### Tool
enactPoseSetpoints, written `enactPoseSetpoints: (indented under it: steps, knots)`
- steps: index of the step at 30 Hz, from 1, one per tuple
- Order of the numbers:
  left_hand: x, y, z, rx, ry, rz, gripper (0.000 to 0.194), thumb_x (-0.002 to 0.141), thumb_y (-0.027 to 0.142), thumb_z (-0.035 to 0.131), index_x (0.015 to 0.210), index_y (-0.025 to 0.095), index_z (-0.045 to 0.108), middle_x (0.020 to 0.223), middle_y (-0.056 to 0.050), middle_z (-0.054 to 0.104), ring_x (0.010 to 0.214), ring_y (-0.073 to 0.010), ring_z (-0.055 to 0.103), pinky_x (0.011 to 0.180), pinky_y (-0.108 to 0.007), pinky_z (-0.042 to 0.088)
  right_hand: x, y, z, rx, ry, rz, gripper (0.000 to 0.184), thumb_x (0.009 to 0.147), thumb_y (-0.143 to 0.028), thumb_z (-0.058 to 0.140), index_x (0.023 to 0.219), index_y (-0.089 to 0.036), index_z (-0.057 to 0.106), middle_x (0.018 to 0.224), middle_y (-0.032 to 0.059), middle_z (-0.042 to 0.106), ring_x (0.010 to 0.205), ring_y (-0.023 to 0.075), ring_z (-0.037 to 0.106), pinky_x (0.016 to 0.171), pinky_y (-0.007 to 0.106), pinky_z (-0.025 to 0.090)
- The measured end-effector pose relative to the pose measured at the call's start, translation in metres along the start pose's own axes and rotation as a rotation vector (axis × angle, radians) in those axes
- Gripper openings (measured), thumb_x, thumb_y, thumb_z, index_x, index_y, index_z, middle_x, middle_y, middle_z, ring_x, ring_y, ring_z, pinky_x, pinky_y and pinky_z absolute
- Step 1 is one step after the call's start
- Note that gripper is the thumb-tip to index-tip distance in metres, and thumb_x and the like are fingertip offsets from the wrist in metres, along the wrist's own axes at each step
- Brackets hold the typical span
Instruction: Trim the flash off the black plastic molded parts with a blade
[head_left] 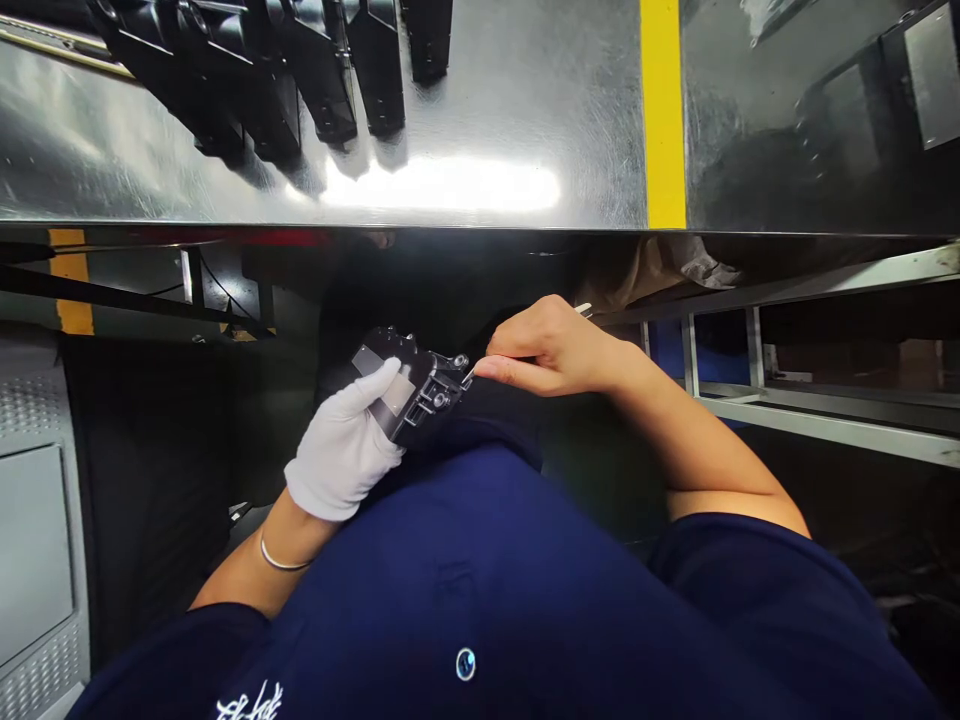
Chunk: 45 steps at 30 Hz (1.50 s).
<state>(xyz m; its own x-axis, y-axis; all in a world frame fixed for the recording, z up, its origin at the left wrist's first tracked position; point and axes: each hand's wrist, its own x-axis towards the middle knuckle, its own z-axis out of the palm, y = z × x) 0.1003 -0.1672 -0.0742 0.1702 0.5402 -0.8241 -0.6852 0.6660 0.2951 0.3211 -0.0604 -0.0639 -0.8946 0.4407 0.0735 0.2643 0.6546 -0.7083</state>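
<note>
My left hand (345, 440), in a white glove, is closed around a black molded plastic part (420, 395) in front of my body. Its thumb lies across the part's smooth, shiny face, while bosses and clips show along the side turned to the right. Bare and pinched, my right hand (551, 348) grips a thin light-coloured tool (583, 310). The tool's back end sticks out behind the knuckles, and a narrow metal tip shows by the fingertips at the part's right end. Whether that tip touches the part, I cannot tell; the tool's middle is hidden in the hand.
Several black plastic parts (375, 70) lie on the metal table (510, 120) at the upper left. A yellow stripe (663, 120) crosses the tabletop. The table's front edge runs beyond my hands. A metal frame (825, 418) stands at right, and a grey chair (34, 520) at left.
</note>
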Motion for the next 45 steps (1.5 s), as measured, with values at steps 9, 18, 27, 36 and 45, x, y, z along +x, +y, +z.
enactPoseSetpoints:
  steps: [9, 18, 27, 36, 45]
  knots:
    - [-0.002, 0.025, 0.004, -0.306, 0.114, 0.155, 0.034, 0.099, 0.018, 0.037, 0.116, 0.016, 0.067, 0.092, -0.003, 0.077, 0.100, -0.0139, 0.072, 0.086, -0.019, 0.056, -0.010, 0.000, -0.004, 0.484, -0.087, 0.124, 0.042, 0.098, -0.040, 0.051, 0.072, -0.013, 0.070, 0.056, -0.0024, 0.052, 0.050, 0.0058, 0.044, 0.050, 0.020, 0.033]
    - [0.001, 0.016, 0.009, -0.385, 0.055, 0.072, 0.033, 0.101, 0.020, 0.038, 0.112, 0.014, 0.068, 0.090, -0.003, 0.078, 0.090, -0.0122, 0.073, 0.080, -0.015, 0.056, 0.017, -0.023, 0.046, 0.464, 0.665, 0.217, 0.025, 0.094, -0.037, 0.059, 0.098, -0.020, 0.076, 0.075, 0.0018, 0.064, 0.070, 0.0117, 0.055, 0.064, 0.026, 0.047]
    - [-0.001, 0.013, 0.009, -0.444, 0.006, 0.124, 0.037, 0.099, 0.010, 0.033, 0.103, 0.021, 0.068, 0.068, 0.002, 0.072, 0.075, -0.0103, 0.074, 0.073, -0.015, 0.058, 0.020, -0.041, 0.072, 0.623, 0.700, 0.383, 0.032, 0.093, -0.044, 0.057, 0.082, -0.017, 0.069, 0.067, -0.0012, 0.059, 0.056, 0.0077, 0.051, 0.053, 0.022, 0.044]
    - [-0.003, 0.002, 0.010, -0.483, 0.011, 0.019, 0.043, 0.103, 0.015, 0.026, 0.121, 0.021, 0.065, 0.075, 0.001, 0.075, 0.071, -0.0094, 0.074, 0.065, -0.012, 0.057, 0.028, -0.046, 0.094, 0.338, 1.044, 0.345, 0.021, 0.094, -0.034, 0.057, 0.083, -0.019, 0.065, 0.066, -0.0016, 0.056, 0.057, 0.0096, 0.051, 0.054, 0.025, 0.045]
    - [-0.004, 0.000, 0.009, -0.468, -0.005, 0.035, 0.038, 0.100, 0.010, 0.034, 0.114, 0.023, 0.067, 0.073, 0.004, 0.075, 0.065, -0.0080, 0.072, 0.068, -0.015, 0.059, 0.016, -0.038, 0.084, 0.286, 0.895, 0.261, 0.028, 0.096, -0.038, 0.053, 0.084, -0.018, 0.069, 0.066, 0.0012, 0.062, 0.058, 0.0116, 0.053, 0.055, 0.027, 0.044]
